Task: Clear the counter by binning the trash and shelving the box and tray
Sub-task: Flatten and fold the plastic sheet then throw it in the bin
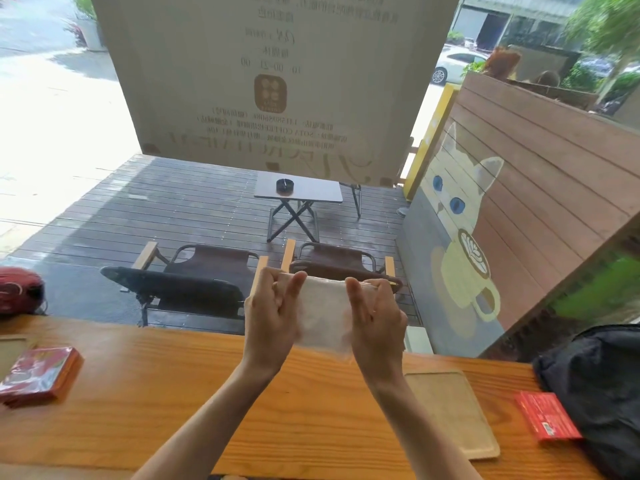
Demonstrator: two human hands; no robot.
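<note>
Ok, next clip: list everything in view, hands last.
Counter: one, orange wood, foreground.
Clear wrapper: one, translucent, held above the counter.
Wooden tray: one, pale, right on the counter.
Red box: one, right of the tray.
Red packet: one, far left on the counter.
Black bag: one, far right.
Chairs: two, dark, outside.
Folding table: one, grey, on the deck.
Left hand: fingers pinch the wrapper.
Right hand: fingers pinch the wrapper.

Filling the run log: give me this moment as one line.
left hand: grips wrapper | right hand: grips wrapper | wrapper: above counter | tray, red box: on counter
</note>
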